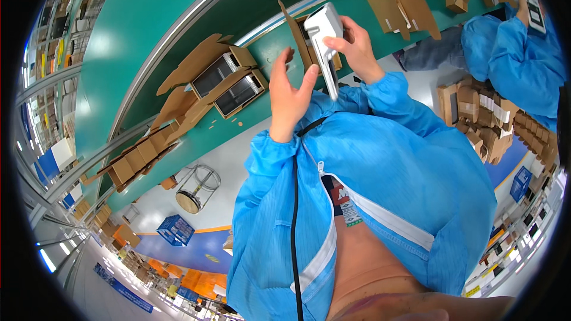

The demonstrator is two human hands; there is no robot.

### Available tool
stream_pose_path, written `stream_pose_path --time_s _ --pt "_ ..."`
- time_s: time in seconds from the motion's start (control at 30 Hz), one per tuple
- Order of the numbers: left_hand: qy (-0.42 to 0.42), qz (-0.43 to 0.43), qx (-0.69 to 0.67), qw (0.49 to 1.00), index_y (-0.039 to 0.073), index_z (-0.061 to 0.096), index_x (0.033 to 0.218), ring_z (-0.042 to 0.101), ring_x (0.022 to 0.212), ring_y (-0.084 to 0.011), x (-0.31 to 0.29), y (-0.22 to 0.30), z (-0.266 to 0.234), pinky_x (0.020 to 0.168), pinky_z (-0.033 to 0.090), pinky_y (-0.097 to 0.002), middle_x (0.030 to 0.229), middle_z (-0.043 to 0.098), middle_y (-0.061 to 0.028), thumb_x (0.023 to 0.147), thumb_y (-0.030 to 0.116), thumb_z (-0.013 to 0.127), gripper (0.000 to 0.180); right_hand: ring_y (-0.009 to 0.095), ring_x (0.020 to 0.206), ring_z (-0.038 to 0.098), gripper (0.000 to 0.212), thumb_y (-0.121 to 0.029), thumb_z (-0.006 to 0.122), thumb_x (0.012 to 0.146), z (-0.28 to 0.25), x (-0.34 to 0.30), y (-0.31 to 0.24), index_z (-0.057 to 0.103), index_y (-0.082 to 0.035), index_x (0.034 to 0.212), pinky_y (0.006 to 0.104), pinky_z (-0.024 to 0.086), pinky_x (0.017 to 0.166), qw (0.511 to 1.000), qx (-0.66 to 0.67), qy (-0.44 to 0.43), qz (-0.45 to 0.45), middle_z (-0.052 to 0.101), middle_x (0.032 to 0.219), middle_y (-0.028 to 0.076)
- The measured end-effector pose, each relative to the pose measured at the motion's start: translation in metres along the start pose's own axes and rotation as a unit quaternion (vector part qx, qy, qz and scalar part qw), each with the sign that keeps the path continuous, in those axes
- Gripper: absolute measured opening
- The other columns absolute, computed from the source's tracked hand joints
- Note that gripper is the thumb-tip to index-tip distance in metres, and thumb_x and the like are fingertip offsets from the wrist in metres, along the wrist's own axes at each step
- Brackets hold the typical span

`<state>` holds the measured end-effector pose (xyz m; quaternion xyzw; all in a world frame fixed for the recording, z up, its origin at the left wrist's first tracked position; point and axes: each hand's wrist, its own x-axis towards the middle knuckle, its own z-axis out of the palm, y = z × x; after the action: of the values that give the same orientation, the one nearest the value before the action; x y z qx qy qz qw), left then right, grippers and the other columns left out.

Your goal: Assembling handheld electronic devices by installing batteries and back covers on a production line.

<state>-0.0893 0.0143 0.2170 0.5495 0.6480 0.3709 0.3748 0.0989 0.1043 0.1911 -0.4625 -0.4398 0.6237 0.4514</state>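
My right hand (361,53) grips a white handheld device (324,28), shaped like a card payment terminal, with its thumb on the near face. The device is tilted, its narrow end toward my body. My left hand (289,96) is beside it on the left, fingers and thumb apart, holding nothing. Behind the device stands an open cardboard box (297,37) on the green bench (270,47), partly hidden by the device and my hand. Left of my left hand, two open cardboard boxes (257,78) hold dark-faced items (238,96).
Several empty open cartons (140,153) line the bench at left. More open boxes (399,0) stand at right. A co-worker in a blue coat (514,53) holds a white device (535,15). Below are a round stool (189,202), a blue crate (175,230) and stacked cartons (485,116).
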Motion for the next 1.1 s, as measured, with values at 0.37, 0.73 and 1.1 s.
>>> stream_pose_path --time_s 0.37,0.73,1.1 --pt "-0.019 -0.207 -0.456 0.865 -0.009 0.053 0.141 0.071 0.113 -0.0384 -0.033 -0.004 -0.045 0.101 0.059 -0.0501 0.125 0.069 -0.0242 0.090 0.054 0.069 0.082 0.018 0.116 0.065 0.063 -0.039 0.077 0.098 0.045 0.001 0.038 0.060 0.004 0.142 0.0337 0.051 0.101 0.993 0.040 -0.086 0.071 0.070 0.124 0.011" --pt "0.092 -0.258 -0.491 0.827 -0.009 0.054 0.138 0.072 0.114 -0.0380 -0.084 -0.028 -0.069 0.102 0.059 -0.0489 0.126 0.068 -0.0252 0.095 0.053 0.063 0.076 0.043 0.129 0.062 0.064 -0.032 0.078 0.086 0.046 0.098 0.183 0.061 0.002 0.138 0.0462 0.049 0.110 0.886 -0.414 0.137 0.155 0.064 0.138 0.027" --pt "0.088 -0.238 -0.539 0.803 -0.007 0.054 0.138 0.073 0.112 -0.0368 -0.067 -0.030 -0.084 0.102 0.060 -0.0486 0.124 0.070 -0.0239 0.096 0.048 0.064 0.070 0.032 0.098 0.073 0.058 -0.018 0.083 0.082 0.024 0.115 0.232 0.063 0.005 0.131 0.0398 0.058 0.089 0.951 -0.153 0.228 0.142 0.070 0.122 0.021"
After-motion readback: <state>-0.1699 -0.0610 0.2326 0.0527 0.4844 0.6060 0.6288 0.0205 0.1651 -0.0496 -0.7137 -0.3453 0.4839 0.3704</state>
